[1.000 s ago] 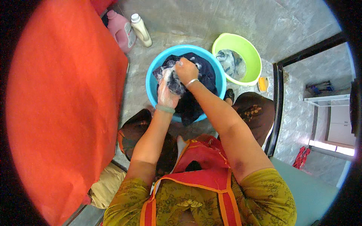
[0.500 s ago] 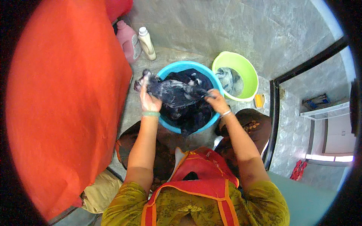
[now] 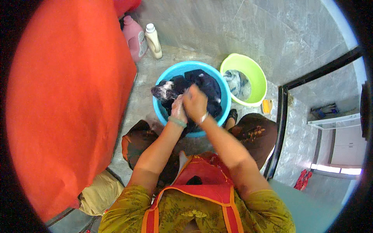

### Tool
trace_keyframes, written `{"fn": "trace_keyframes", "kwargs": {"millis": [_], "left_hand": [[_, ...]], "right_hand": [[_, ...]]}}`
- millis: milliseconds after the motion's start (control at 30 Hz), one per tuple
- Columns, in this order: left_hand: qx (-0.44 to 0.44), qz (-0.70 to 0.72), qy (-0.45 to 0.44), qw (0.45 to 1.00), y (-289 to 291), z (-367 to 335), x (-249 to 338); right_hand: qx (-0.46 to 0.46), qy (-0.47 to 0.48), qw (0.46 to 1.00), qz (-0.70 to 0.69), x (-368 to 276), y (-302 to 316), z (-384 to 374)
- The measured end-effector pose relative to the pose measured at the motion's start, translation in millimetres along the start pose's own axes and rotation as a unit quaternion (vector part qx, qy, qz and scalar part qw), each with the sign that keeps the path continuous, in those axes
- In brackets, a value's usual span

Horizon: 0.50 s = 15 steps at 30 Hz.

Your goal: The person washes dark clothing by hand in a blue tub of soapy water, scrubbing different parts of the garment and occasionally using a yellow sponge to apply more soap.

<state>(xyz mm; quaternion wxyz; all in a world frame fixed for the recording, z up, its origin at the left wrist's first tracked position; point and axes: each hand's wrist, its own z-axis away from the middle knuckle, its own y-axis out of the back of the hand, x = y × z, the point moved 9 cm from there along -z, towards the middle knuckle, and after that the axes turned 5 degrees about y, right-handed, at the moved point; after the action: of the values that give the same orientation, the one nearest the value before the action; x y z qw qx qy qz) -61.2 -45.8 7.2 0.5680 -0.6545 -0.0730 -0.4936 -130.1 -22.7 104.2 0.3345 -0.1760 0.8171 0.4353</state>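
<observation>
A blue basin (image 3: 160, 74) holds dark navy wet clothes (image 3: 208, 83), with white suds on them. Over the basin's middle my two hands meet. My left hand (image 3: 178, 110), with a pale green bangle at its wrist, is closed on a soapy dark garment, whose sudsy end (image 3: 165, 91) sticks out toward the basin's left rim. My right hand (image 3: 195, 101), somewhat blurred, is a fist pressed close against the left one on the same garment. The cloth between the two hands is mostly hidden.
A lime green basin (image 3: 256, 81) with soapy water and greyish cloth stands right of the blue one, a yellow soap bar (image 3: 267, 106) beside it. Pink (image 3: 135, 39) and white (image 3: 154, 42) bottles stand at the back left. A large red cover (image 3: 70, 108) fills the left side.
Both hands have come together over the basin's middle; before, they were apart with the garment stretched between them. The garment is now bunched, with its end lower and farther right.
</observation>
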Motion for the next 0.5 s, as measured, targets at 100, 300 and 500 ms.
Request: {"fn": "trace_keyframes", "kwargs": {"millis": [100,300,500], "left_hand": [[0.164,0.104,0.159,0.968,-5.3,2.5,-37.6],[-0.038,0.114,0.166,0.979,49.5,-32.0,-14.1],[0.091,0.134,0.124,0.979,-30.8,6.2,-40.1]], "right_hand": [[-0.040,-0.101,0.986,0.129,57.7,10.7,-39.3],[-0.121,0.084,0.989,0.010,-60.7,-20.9,32.8],[-0.110,-0.143,0.966,0.187,95.5,9.1,-35.0]]}}
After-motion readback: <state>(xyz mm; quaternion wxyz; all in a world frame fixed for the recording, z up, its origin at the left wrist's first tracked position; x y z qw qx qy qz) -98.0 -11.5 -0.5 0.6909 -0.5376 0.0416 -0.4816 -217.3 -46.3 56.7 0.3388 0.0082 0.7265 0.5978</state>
